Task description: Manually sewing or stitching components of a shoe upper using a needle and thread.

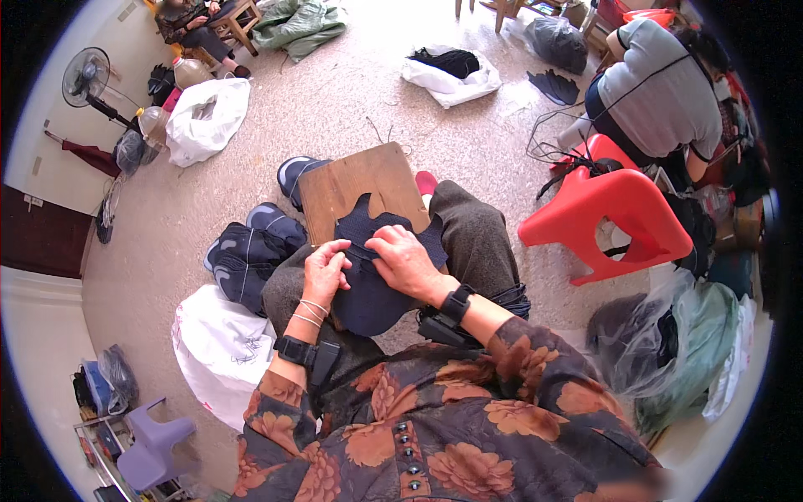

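A flat dark navy fabric piece [368, 297], shaped like a shoe upper, lies across my lap and the near edge of a wooden board [355, 180]. My left hand [324, 272] is at its left edge, thumb and forefinger pinched together; whatever sits between them is too small to name. My right hand [406, 261] bends its fingers onto the middle of the fabric and grips a fold there. Both hands are close together, with the cloth's pointed ends showing beyond them. Dark sewn shoe uppers [251, 263] with grey trim are piled left of my knee.
Beside my left leg lies a white sack [219, 356]. A red plastic stool [615, 217] with black cords on it stands to the right, near a bent-over person [657, 88]. Ahead is a white bag [452, 75] of black pieces. Plastic bags [686, 351] crowd the lower right.
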The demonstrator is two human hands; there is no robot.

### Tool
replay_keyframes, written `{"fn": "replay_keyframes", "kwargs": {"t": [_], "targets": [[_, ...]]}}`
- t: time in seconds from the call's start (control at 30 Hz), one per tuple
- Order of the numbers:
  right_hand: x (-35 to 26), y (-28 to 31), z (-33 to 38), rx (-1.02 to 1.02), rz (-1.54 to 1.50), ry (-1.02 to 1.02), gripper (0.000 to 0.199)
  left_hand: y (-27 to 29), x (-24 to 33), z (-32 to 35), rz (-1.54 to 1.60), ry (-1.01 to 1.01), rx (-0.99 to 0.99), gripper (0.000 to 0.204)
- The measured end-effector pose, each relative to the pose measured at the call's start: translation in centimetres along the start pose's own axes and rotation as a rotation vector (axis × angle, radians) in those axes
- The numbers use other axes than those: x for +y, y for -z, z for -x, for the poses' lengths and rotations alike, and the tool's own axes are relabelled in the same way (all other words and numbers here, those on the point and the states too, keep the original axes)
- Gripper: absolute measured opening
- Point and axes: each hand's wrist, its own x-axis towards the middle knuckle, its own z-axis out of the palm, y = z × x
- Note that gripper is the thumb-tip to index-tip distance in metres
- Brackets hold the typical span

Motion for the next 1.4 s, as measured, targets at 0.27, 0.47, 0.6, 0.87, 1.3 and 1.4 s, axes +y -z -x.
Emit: {"fn": "replay_keyframes", "kwargs": {"t": [0.27, 0.47, 0.6, 0.87, 1.3, 1.4], "targets": [[1.3, -2.1, -0.7, -0.028, 0.160, -0.046, 0.012, -0.9, -0.2, 0.3, -0.347, -0.108, 0.167, 0.015], [1.5, -1.1, -0.2, 0.082, -0.118, -0.202, 0.007, -1.9, 0.9, -0.2, -0.369, 0.030, 0.214, 0.025], [0.8, -0.1, 0.2, 0.132, -0.505, -0.409, 0.023, -1.7, 1.1, -1.0, -0.577, -0.014, 0.230, 0.032], [1.7, 0.5, 1.7, 0.174, -0.628, -0.528, 0.021, -3.5, 1.1, -1.7, -0.921, -0.185, 0.311, 0.027], [1.2, 0.8, 1.5, 0.171, -0.603, -0.494, 0.016, -4.1, -0.8, -2.6, -0.427, -0.360, 0.262, 0.008], [1.5, 0.8, 1.7, 0.168, -0.609, -0.493, 0.016, -4.9, 0.6, -2.4, 0.015, -0.200, 0.158, 0.018]]}}
